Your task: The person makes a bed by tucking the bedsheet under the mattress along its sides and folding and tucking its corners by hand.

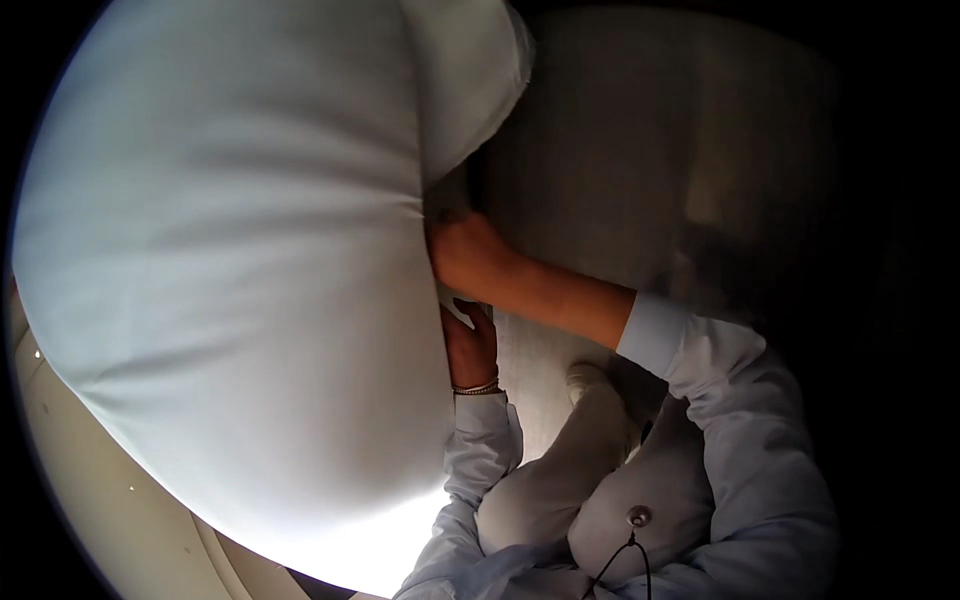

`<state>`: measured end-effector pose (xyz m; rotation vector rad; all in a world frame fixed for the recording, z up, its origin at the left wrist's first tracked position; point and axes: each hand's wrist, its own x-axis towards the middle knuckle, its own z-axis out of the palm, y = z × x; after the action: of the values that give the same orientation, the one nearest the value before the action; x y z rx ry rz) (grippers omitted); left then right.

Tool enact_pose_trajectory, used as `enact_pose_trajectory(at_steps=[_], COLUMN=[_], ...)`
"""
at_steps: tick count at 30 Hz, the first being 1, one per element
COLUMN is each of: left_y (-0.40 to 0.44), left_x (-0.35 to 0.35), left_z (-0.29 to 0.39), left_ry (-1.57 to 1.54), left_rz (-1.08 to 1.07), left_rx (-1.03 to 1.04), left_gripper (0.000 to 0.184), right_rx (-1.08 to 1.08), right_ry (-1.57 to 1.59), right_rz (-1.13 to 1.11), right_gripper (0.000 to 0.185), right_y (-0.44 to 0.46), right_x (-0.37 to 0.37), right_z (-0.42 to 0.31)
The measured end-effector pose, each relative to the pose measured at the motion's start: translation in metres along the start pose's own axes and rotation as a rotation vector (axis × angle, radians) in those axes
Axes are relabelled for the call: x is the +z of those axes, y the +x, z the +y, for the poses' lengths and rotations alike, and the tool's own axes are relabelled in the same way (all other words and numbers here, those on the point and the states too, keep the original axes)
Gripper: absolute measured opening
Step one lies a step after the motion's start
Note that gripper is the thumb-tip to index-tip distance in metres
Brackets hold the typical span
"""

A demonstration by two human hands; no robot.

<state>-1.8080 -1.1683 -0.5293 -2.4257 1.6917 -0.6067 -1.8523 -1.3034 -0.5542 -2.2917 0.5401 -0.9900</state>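
Observation:
A large, smooth, pale cushion-like form (250,250) with a seam down its right side fills the left half of the view. At that seam, my right hand (462,245) reaches in from the right, its fingers hidden behind the edge. Just below it, my left hand (472,342), with beaded bracelets (476,387) at the wrist, touches the same edge. Some of its fingers show, bent and apart from the thumb; the rest are hidden. What either hand holds, if anything, cannot be seen. A loose pale flap (470,80) hangs at the top.
Below are my bent knees (635,505) in light trousers and a shoe (588,376) on the grey floor (535,365). A round fitting on a dark cord (639,516) hangs over one knee. A curved beige panel (100,480) lies at the lower left.

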Motion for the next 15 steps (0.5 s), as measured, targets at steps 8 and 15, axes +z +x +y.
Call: enact_pose_trajectory(at_steps=[8, 15], left_y=[0.032, 0.021], left_x=[0.036, 0.034], left_z=[-0.002, 0.009], left_ry=[-0.369, -0.52], left_rz=[-0.261, 0.057], left_rx=[-0.114, -0.066], left_gripper=[0.057, 0.059], right_rx=[0.103, 0.147], right_ry=[0.102, 0.429], right_rz=[-0.074, 0.053], right_gripper=[0.008, 0.039], right_y=[0.018, -0.028], right_x=[0.015, -0.014], right_z=[0.012, 0.045])
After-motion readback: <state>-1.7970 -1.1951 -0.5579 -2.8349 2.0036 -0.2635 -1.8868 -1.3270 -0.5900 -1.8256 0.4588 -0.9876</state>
